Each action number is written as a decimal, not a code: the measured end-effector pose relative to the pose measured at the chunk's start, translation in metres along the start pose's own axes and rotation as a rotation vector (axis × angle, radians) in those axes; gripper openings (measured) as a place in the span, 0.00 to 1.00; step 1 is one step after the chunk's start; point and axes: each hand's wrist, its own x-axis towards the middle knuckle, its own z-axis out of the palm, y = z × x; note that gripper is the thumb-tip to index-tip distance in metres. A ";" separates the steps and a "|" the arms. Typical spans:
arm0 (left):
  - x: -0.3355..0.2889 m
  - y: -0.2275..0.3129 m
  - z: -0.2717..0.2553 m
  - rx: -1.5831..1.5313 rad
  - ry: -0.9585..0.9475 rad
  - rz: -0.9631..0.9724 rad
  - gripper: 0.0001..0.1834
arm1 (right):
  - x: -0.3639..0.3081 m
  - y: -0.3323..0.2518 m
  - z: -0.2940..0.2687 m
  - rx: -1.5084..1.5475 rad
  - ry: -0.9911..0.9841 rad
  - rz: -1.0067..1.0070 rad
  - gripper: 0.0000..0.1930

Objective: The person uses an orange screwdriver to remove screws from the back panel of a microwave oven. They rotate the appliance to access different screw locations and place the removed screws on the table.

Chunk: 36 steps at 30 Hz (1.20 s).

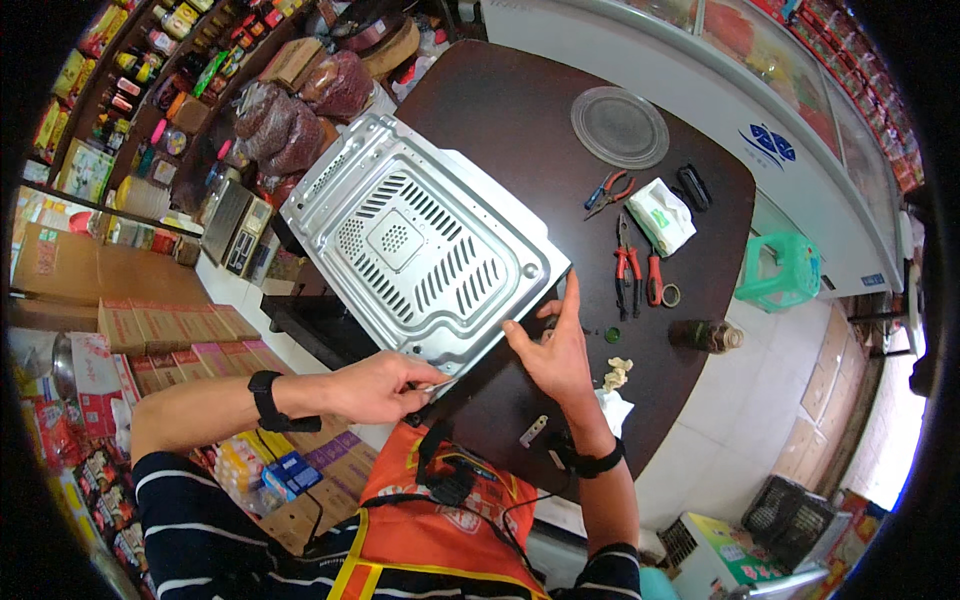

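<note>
A silver metal microwave oven lies tilted on the dark table, its slotted panel facing up. At its near corner, my left hand is closed, thumb and fingers pinching the panel's edge. My right hand grips the right corner, with the thumb on the near edge and the forefinger stretched along the side. Its other fingers are partly hidden under the rim. A round glass turntable rests at the table's far end. Right of the microwave lie needle-nose pliers, red-handled pliers and a red screwdriver.
A tissue pack, a tape roll, a jar and crumpled tissue are on the table. A green stool stands to the right. Stacked cartons and goods shelves are leftward; a display freezer stands behind.
</note>
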 end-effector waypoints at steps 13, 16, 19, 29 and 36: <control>0.012 0.027 0.003 -0.522 -0.138 -0.421 0.24 | 0.021 0.005 -0.014 -0.158 0.078 -0.194 0.67; 0.005 0.042 0.039 -0.829 0.086 -0.442 0.24 | 0.028 0.007 -0.014 -0.103 0.070 -0.283 0.65; 0.001 0.051 0.057 -1.041 0.175 -0.461 0.27 | 0.027 0.010 -0.016 -0.089 0.063 -0.261 0.63; 0.012 0.054 0.111 -1.195 0.481 -0.347 0.28 | 0.029 0.008 -0.016 -0.010 -0.002 -0.218 0.62; -0.024 0.043 0.073 -1.066 0.330 -0.576 0.29 | 0.031 0.015 -0.013 0.095 -0.048 -0.153 0.64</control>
